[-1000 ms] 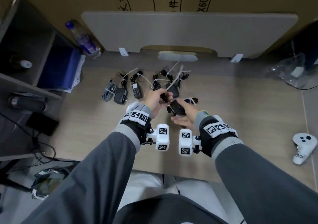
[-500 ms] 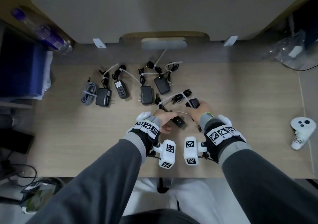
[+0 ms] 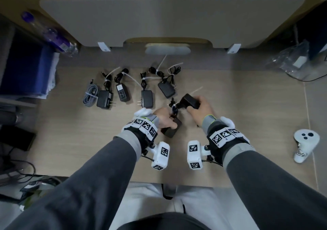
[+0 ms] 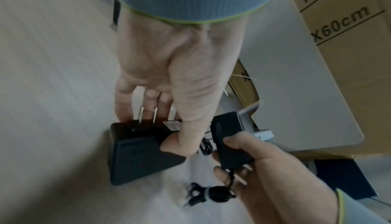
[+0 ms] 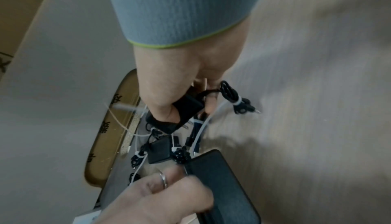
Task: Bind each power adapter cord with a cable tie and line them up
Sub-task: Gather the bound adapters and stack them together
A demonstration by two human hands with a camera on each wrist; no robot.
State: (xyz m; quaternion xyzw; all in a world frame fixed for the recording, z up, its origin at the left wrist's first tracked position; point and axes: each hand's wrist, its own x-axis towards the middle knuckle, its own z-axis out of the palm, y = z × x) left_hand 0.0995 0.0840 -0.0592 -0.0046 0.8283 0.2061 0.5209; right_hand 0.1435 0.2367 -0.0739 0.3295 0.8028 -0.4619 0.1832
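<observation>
On the wooden table [image 3: 247, 116], my left hand [image 3: 168, 123] grips a large black adapter [image 3: 170, 129] by its pronged end [image 4: 146, 115], low over the tabletop. My right hand [image 3: 197, 106] holds a smaller black adapter [image 3: 189, 101] just to the right of it and a little higher. That adapter's cord, bundled with a white tie [image 4: 206, 194], hangs between the two hands. Behind them lies a row of tied adapters [image 3: 146, 98], with a tied grey cable coil [image 3: 91, 96] at its left end. The large adapter's cord is hidden.
A white controller [image 3: 306, 144] lies at the right edge. A crumpled plastic bag [image 3: 293, 60] sits back right and a water bottle [image 3: 53, 35] back left. A grey board [image 3: 168, 17] stands along the back. The table's front edge is just below my wrists.
Both hands came back from the row toward me with the two adapters. The right hand then raised its adapter and drew it rightward, away from the one in my left hand.
</observation>
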